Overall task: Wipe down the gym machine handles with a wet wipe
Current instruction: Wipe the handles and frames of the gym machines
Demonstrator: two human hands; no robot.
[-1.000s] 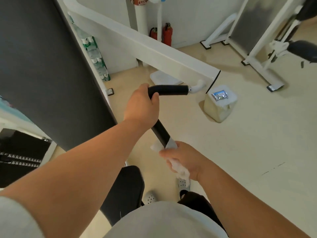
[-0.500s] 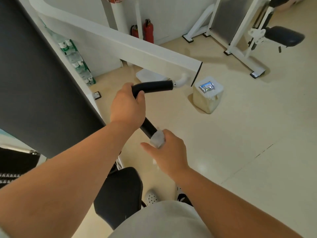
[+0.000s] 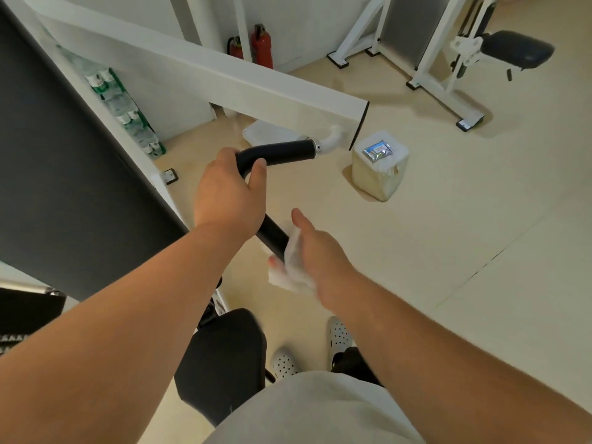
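Wipe-down looks mid-stroke: L hand [image 3: 229,190] grips handle [image 3: 278,153] bend, R hand [image 3: 315,251] at 5 o'clock clasps wet wipe [image 3: 293,261] round it; next prob. needs firm slide along.

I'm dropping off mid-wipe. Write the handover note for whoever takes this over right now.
The left hand grips the bend of the black padded machine handle, steadying it.
The right hand has its fingers curled under the handle's lower stretch, holding the white wet wipe against it, thumb sticking out.
Done: the wipe is on the lower stretch. How much is already clean does not show.
Left: probably the bend beneath the left hand and the upper stretch up to the white bracket.
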